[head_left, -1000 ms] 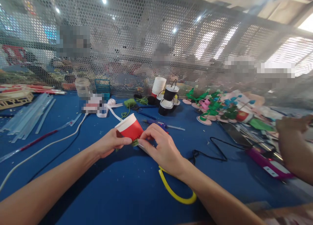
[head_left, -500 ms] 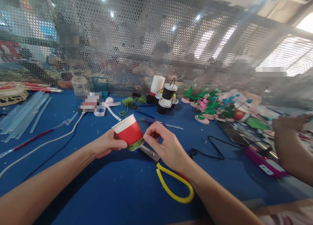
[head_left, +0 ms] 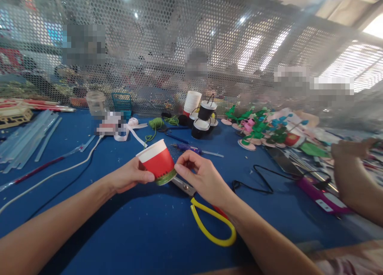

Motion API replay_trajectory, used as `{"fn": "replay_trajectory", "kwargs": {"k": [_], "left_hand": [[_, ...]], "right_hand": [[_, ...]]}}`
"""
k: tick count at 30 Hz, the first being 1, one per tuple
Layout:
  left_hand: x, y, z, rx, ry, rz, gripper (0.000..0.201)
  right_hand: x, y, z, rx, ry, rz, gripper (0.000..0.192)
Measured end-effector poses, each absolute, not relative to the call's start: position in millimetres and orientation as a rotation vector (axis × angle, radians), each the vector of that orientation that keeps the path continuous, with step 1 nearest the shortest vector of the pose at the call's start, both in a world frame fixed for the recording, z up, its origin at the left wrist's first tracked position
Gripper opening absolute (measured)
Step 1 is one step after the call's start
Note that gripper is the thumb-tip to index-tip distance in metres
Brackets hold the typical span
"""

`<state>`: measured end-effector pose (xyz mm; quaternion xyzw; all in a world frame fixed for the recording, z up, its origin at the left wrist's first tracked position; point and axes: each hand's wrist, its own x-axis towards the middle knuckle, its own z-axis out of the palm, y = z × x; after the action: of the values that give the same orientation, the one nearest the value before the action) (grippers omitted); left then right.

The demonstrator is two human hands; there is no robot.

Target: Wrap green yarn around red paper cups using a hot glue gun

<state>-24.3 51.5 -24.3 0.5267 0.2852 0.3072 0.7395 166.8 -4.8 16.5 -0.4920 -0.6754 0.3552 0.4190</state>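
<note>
1. Gripping the cup (head_left: pixel 158 160) by its left side, the left hand (head_left: pixel 131 176) has its thumb across the red wall, the cup tilted above the tabletop (head_left: pixel 140 235).
2. The right hand (head_left: pixel 199 174) has thumb and forefinger drawn together at the cup's right lower edge, touching the green band (head_left: pixel 166 178) round its base; whether a strand lies between the fingertips, I cannot tell.
3. Below and to the right of the cup lie the scissors (head_left: pixel 193 203), partly behind the right hand.
4. Just beyond the cup, to its right, is a blue glue gun (head_left: pixel 190 149).
5. Behind the cup sit green yarn (head_left: pixel 156 123) and, further left, white ribbon (head_left: pixel 132 123).
6. Beyond the cup, slightly right, stand stacked cups (head_left: pixel 192 102) and black pails (head_left: pixel 200 129).
7. Well left of the cup lie clear sticks (head_left: pixel 28 141).
8. Far right of the cup are paper plants (head_left: pixel 254 134), a purple power strip (head_left: pixel 321 197) and another person's arm (head_left: pixel 356 183).
9. Mesh (head_left: pixel 164 47) rises behind everything, beyond the cup.
</note>
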Motion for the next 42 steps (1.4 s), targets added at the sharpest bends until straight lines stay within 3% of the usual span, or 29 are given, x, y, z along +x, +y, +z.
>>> {"fn": "replay_trajectory", "kwargs": {"k": [14,25,36,42], "left_hand": [[-23.6,51.2,-22.3,1.131,0.581,0.685,0.054],[-23.6,50.3,-19.9,1.131,0.523,0.686,0.042],[-24.6,51.2,-20.2,1.120,0.601,0.670,0.053],[-24.0,52.1,-23.7,1.141,0.602,0.672,0.055]], "right_hand": [[164.5,-1.6,10.5,-1.123,-1.385,1.244,0.012],[165.7,-0.7,10.8,-1.121,-1.371,1.276,0.009],[162.7,-0.3,11.6,-1.183,-1.429,1.224,0.028],[158.5,0.9,6.8,-1.191,-1.369,1.275,0.028]]}}
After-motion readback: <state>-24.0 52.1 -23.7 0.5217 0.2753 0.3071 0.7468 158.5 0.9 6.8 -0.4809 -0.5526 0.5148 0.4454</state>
